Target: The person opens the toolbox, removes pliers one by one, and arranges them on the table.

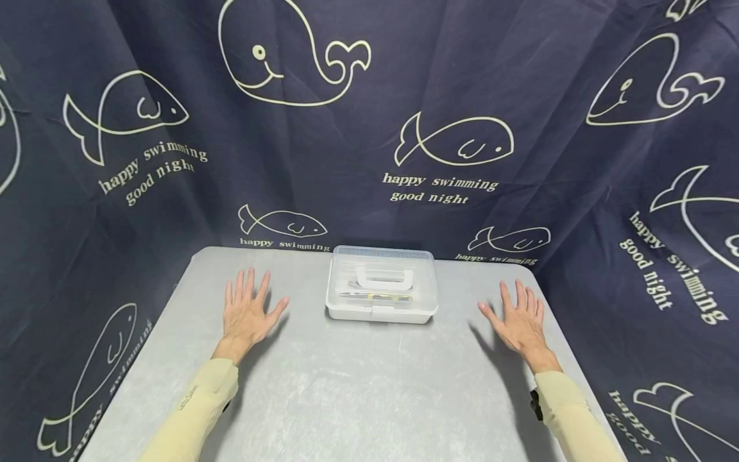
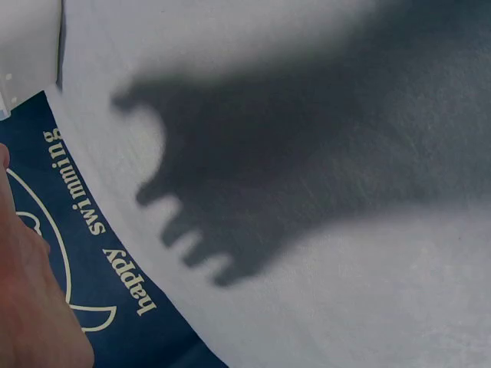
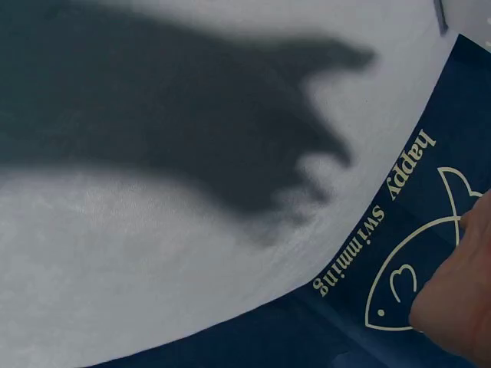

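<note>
A clear-lidded white plastic box (image 1: 381,314) with a white carry handle stands at the far middle of the table. Through its lid some flat items show, partly yellow; their kind is too blurred to tell. My left hand (image 1: 247,314), fingers spread and straight, hovers over the table to the left of the box, holding nothing. On the other side, my right hand (image 1: 519,322) is spread the same way, apart from the box. Only part of the left hand (image 2: 38,299) shows in the left wrist view, and part of the right hand (image 3: 460,291) in the right wrist view.
The grey table (image 1: 392,398) has rounded far corners. Dark blue curtains (image 1: 358,147) with fish and whale drawings hang behind it and along both sides. Shadows of both hands fall on the tabletop.
</note>
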Action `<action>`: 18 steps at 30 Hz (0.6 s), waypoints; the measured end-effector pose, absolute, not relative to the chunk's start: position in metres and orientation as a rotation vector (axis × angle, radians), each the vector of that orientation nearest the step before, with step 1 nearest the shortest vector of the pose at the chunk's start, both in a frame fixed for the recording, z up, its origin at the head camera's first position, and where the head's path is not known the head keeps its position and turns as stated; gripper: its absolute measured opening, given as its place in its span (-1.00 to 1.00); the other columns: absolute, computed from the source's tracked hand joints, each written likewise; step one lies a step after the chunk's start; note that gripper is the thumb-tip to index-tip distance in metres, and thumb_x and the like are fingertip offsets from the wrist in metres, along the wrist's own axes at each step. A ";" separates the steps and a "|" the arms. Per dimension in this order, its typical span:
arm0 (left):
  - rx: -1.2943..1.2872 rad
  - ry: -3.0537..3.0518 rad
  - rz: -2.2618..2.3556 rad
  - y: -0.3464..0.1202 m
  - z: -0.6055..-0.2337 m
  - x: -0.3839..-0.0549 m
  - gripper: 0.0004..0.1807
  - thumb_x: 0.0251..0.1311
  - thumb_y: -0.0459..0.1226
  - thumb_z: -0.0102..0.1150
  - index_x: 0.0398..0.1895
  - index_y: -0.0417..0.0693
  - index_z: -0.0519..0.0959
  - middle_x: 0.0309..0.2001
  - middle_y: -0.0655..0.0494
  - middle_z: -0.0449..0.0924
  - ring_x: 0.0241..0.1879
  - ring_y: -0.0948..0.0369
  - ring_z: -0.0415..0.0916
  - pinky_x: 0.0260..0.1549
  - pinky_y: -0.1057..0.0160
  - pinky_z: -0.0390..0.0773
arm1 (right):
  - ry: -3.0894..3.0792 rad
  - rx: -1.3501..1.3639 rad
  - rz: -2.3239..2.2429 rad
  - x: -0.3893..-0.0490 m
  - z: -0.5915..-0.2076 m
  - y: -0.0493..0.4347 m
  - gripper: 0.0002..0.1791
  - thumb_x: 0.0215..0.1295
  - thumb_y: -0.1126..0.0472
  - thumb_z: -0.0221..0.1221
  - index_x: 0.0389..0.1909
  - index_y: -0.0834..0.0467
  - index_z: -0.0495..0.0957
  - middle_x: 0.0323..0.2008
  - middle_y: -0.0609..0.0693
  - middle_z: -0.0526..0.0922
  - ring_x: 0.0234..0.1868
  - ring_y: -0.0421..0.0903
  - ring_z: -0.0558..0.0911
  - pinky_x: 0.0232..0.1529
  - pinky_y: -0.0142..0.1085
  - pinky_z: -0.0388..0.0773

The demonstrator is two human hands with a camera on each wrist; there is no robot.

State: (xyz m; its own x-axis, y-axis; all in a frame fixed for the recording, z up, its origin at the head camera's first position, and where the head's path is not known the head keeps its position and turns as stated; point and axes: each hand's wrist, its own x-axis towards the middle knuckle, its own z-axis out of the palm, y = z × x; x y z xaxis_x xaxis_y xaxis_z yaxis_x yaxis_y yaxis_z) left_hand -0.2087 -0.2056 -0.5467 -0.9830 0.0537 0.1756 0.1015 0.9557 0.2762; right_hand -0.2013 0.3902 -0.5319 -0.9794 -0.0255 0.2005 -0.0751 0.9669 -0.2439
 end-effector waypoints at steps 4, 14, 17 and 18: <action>-0.121 -2.872 -0.466 -0.205 -0.548 -0.211 -0.14 0.44 0.22 -0.08 0.57 -0.17 0.20 0.56 -0.36 -0.01 0.57 -0.30 -0.23 0.48 -0.29 -0.26 | -2.843 0.082 0.480 -0.201 -0.531 0.389 -0.13 0.52 -0.24 0.02 0.51 0.37 0.13 0.46 0.49 0.06 0.42 0.53 0.06 0.37 0.39 -0.11; -0.050 -2.747 -0.692 -0.197 -0.546 -0.213 -0.37 0.54 -0.04 -0.06 0.40 -0.39 0.36 0.35 -0.44 0.30 0.34 -0.33 0.24 0.36 -0.26 0.19 | -2.614 0.082 0.795 -0.201 -0.529 0.371 -0.49 0.55 0.12 0.10 0.29 0.43 0.40 0.19 0.44 0.46 0.23 0.41 0.43 0.25 0.24 0.29; -0.026 -2.739 -0.741 -0.193 -0.544 -0.214 -0.39 0.56 -0.04 -0.08 0.38 -0.38 0.38 0.34 -0.42 0.33 0.32 -0.32 0.27 0.34 -0.26 0.22 | -2.579 0.064 0.852 -0.203 -0.529 0.366 -0.53 0.55 0.15 0.11 0.26 0.44 0.43 0.15 0.42 0.49 0.16 0.36 0.49 0.19 0.20 0.36; -0.017 -2.739 -0.755 -0.192 -0.544 -0.214 -0.39 0.56 -0.04 -0.09 0.38 -0.38 0.38 0.34 -0.42 0.34 0.32 -0.32 0.27 0.34 -0.25 0.23 | -2.572 0.062 0.867 -0.204 -0.529 0.365 -0.53 0.55 0.16 0.11 0.25 0.44 0.44 0.14 0.43 0.50 0.13 0.36 0.50 0.17 0.20 0.37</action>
State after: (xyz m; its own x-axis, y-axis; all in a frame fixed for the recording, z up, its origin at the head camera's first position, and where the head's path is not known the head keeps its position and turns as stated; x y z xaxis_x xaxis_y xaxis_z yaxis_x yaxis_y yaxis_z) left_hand -0.2138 -0.1919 -0.5436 -0.9551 -0.0676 0.2885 0.0897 0.8619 0.4990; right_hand -0.2043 0.3652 -0.5287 -0.9091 0.0909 0.4065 -0.1737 0.8043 -0.5683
